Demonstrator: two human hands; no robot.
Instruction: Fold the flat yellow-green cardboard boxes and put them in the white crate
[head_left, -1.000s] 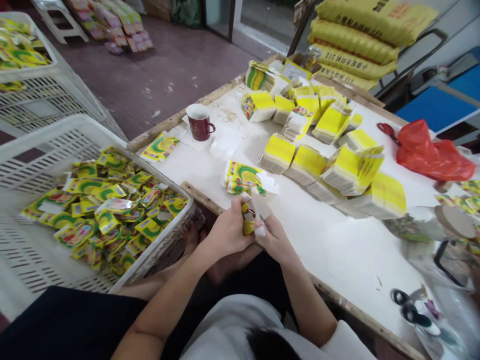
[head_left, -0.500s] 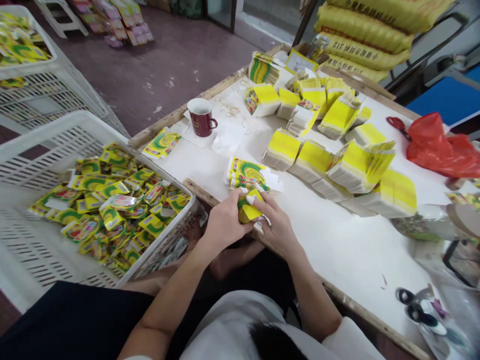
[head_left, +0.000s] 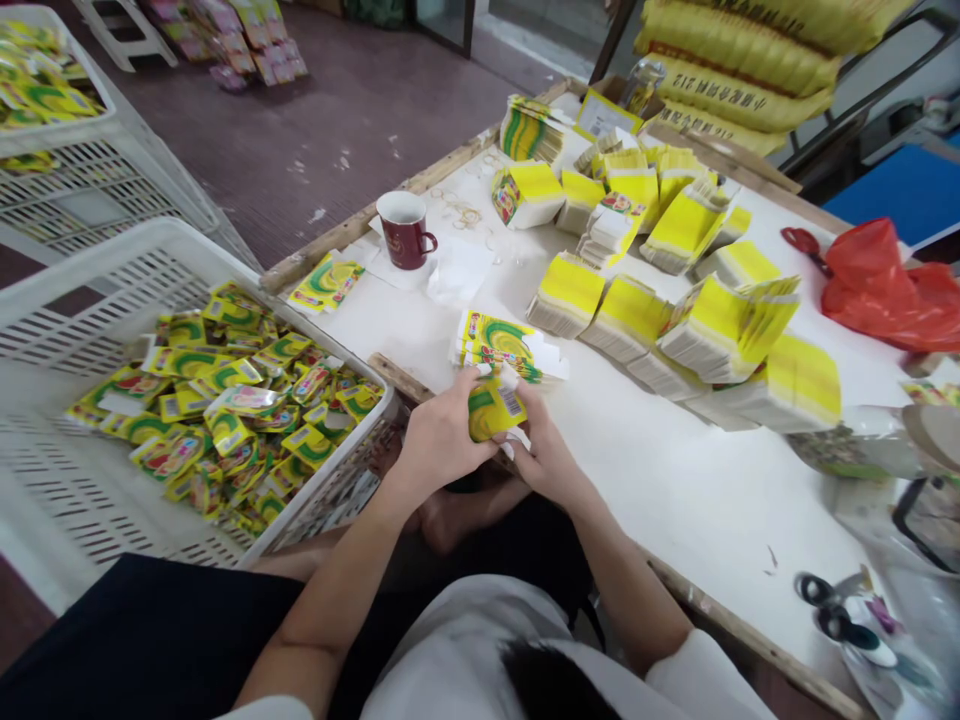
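Note:
Between my two hands, over the table's front edge, is a small yellow-green printed card box (head_left: 491,408) with a barcode on the side facing me. My left hand (head_left: 442,430) is closed on its left side. My right hand (head_left: 547,440) grips the right side, thumb low and fingers at the upper corner. Just beyond my fingertips lies a small pile of flat printed cartons (head_left: 502,345) on the white table. To the left, a white plastic crate (head_left: 180,240) holds many yellow-green packs (head_left: 225,400).
Rows of yellow carton stacks (head_left: 634,315) stand across the table (head_left: 660,480). A maroon mug (head_left: 405,240) is near the left edge. Scissors (head_left: 832,605) lie at the right front, with a red plastic bag (head_left: 885,290) farther back. Printed sacks (head_left: 735,80) are piled behind.
The box has turned in my hands, and its barcode side now faces me. My right thumb has moved from its top to its lower edge. The view has shifted slightly.

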